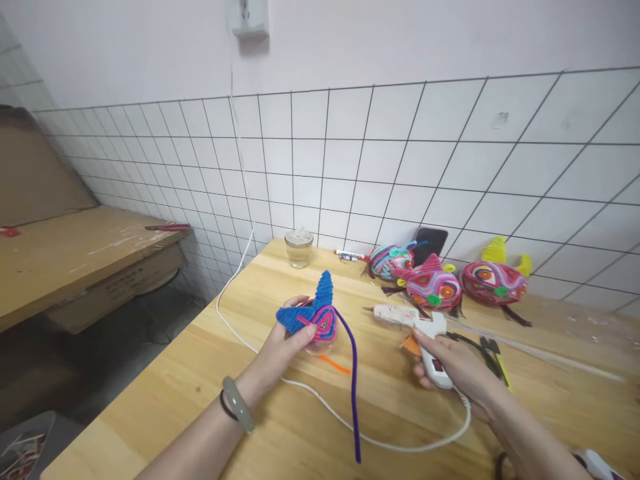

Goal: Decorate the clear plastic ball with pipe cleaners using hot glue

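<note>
My left hand (283, 343) grips a small pipe-cleaner craft piece (326, 324), with pink and blue coils over what looks like a clear round base. Two blue fuzzy ears (324, 291) stand up from it. A long purple pipe cleaner (355, 380) trails from its side toward me. In my right hand (453, 363) is a white hot glue gun (397, 313), its nozzle pointing left toward the craft piece but apart from it. A clear glue stick (560, 352) appears to run out behind the gun. An orange strip (335, 365) lies beside the craft piece.
Several colourful pipe-cleaner animal heads (494, 281) sit along the wall, near a dark phone (431, 245). A lidded glass cup (299, 248) and markers (351, 255) stand at the back. The white cord (320, 400) loops across the wooden table (165, 407). Another workbench (100, 247) is at left.
</note>
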A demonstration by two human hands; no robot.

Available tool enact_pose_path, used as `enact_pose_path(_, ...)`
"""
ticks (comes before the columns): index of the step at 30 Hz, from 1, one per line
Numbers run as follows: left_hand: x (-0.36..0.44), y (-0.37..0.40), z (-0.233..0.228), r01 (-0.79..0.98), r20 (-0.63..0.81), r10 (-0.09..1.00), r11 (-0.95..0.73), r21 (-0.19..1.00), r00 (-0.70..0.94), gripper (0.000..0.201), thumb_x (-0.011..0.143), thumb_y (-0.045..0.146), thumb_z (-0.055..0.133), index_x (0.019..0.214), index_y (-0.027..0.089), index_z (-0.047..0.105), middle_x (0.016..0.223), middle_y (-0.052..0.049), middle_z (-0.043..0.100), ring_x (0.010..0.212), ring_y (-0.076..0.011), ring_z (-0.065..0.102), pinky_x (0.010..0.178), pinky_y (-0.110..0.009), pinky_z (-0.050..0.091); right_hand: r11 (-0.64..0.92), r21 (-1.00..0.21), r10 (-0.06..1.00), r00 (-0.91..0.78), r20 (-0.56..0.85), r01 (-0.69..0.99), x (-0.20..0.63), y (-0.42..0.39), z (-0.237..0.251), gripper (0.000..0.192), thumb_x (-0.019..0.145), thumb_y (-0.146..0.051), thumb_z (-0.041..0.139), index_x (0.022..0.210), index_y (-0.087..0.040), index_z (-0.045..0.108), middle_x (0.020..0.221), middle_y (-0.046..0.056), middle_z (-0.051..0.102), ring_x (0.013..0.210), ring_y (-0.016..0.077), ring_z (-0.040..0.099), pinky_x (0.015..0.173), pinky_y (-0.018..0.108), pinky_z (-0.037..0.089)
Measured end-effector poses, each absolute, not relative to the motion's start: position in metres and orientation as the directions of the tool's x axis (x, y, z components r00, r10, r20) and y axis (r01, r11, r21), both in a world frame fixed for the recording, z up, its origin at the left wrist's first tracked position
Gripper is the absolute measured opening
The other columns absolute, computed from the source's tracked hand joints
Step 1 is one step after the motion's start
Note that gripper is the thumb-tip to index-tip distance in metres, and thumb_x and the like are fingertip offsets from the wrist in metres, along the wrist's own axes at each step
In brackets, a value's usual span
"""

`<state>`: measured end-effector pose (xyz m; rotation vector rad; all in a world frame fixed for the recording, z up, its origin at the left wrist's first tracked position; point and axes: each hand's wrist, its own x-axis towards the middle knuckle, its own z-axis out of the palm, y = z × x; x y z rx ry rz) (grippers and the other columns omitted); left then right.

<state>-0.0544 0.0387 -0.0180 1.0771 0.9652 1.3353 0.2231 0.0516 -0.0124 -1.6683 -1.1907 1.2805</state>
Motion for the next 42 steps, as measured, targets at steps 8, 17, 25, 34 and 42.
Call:
enact_pose_path(8, -0.049, 0.033, -0.008, -0.174, 0.042, 0.996, -0.028, 0.984, 0.077, 0.055, 0.077, 0.036, 0.067, 0.124, 0.022, 0.044, 0.133, -0.012, 0.05, 0.121, -0.0282, 0.049, 0.1, -0.04, 0.04, -0.194, -0.706, 0.98, 0.17, -0.105, 0.681, 0.235, 0.056, -0.012, 0.04, 0.071, -0.035, 0.069, 0.044, -0.024, 0.042, 0.042, 0.001, 0.045, 0.051, 0.0241, 0.057, 0.05, 0.032, 0.039)
enact_pose_path(17, -0.024, 0.016, -0.003, -0.067, 0.009, 0.971, 0.007, 0.998, 0.239, 0.057, 0.072, 0.026, 0.071, 0.119, 0.022, 0.039, 0.121, -0.01, 0.059, 0.11, -0.0245, 0.058, 0.098, -0.038, 0.041, 0.657, -0.494, 0.744, -0.383, 0.547, 0.569, 0.155, -0.008, 0.037, 0.01, 0.091, -0.017, 0.05, 0.089, -0.021, 0.059, 0.08, 0.005, 0.063, 0.076, 0.0196, 0.057, 0.067, 0.031, 0.044)
enact_pose_path(25, -0.011, 0.01, -0.006, 0.024, -0.017, 0.974, 0.012, 1.0, 0.228, 0.063, 0.062, 0.007, 0.067, 0.116, 0.024, 0.04, 0.112, -0.006, 0.065, 0.101, -0.0217, 0.063, 0.089, -0.034, 0.047, 0.661, -0.319, 0.692, -0.386, 0.61, 0.68, 0.141, -0.011, 0.021, 0.012, 0.088, -0.013, 0.052, 0.087, -0.017, 0.063, 0.074, 0.006, 0.064, 0.069, 0.0223, 0.057, 0.062, 0.034, 0.042)
enact_pose_path(34, -0.01, 0.007, 0.003, 0.089, -0.03, 0.983, 0.013, 0.996, 0.183, 0.062, 0.063, 0.012, 0.071, 0.116, 0.024, 0.041, 0.105, -0.004, 0.066, 0.094, -0.0207, 0.064, 0.086, -0.034, 0.047, 0.601, -0.431, 0.76, -0.316, 0.568, 0.673, 0.141, -0.012, 0.022, 0.017, 0.082, -0.011, 0.049, 0.073, -0.017, 0.063, 0.065, 0.003, 0.065, 0.06, 0.0186, 0.059, 0.057, 0.03, 0.042)
enact_pose_path(42, -0.018, 0.014, -0.002, -0.177, -0.048, 0.958, 0.101, 0.979, 0.284, 0.048, 0.069, 0.028, 0.075, 0.109, 0.021, 0.05, 0.113, -0.008, 0.062, 0.108, -0.0235, 0.058, 0.092, -0.036, 0.045, 0.257, -0.815, 0.966, -0.12, 0.228, 0.52, 0.156, 0.006, 0.025, 0.021, 0.078, -0.032, 0.058, 0.064, -0.019, 0.067, 0.058, 0.002, 0.064, 0.057, 0.0176, 0.057, 0.056, 0.028, 0.045)
